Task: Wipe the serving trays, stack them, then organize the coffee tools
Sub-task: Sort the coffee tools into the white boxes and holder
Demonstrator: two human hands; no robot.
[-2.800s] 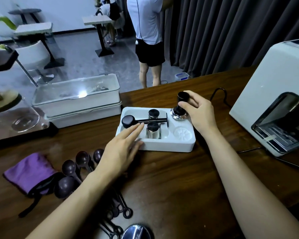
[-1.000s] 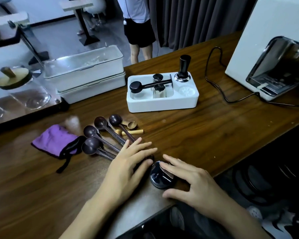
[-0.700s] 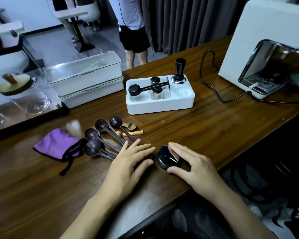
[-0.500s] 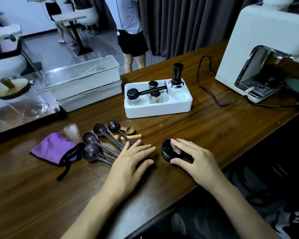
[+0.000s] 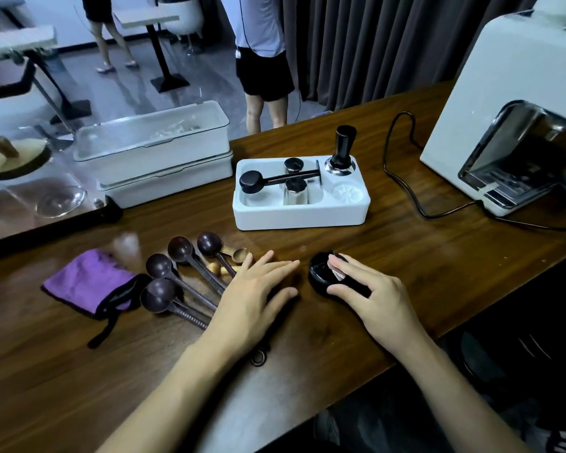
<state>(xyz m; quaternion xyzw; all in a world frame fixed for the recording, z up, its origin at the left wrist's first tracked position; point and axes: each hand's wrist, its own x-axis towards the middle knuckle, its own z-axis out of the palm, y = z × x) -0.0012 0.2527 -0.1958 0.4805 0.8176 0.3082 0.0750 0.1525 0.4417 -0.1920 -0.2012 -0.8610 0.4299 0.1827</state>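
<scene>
My right hand (image 5: 370, 295) grips a round black coffee tool (image 5: 322, 273) with a silver face, low on the wooden table (image 5: 422, 256). My left hand (image 5: 252, 295) lies flat, fingers apart, on the handles of several dark scoops (image 5: 174, 276). A small wooden spoon (image 5: 239, 255) lies beside them. Farther back, a white tool tray (image 5: 301, 214) holds a black tamper (image 5: 342, 152), a black scoop (image 5: 262, 181) and two metal cups (image 5: 295, 190). Two white serving trays (image 5: 151, 158) are stacked at the back left.
A purple cloth pouch (image 5: 85, 282) lies left of the scoops. A white coffee machine (image 5: 510, 119) stands at the right, its black cable (image 5: 406, 178) looping over the table. A glass dome with a wooden lid (image 5: 17, 155) is at far left. A person (image 5: 262, 57) stands behind the table.
My right hand has slid the round black tool away from the table's front edge, toward the white tray. My left hand has stayed on the scoop handles.
</scene>
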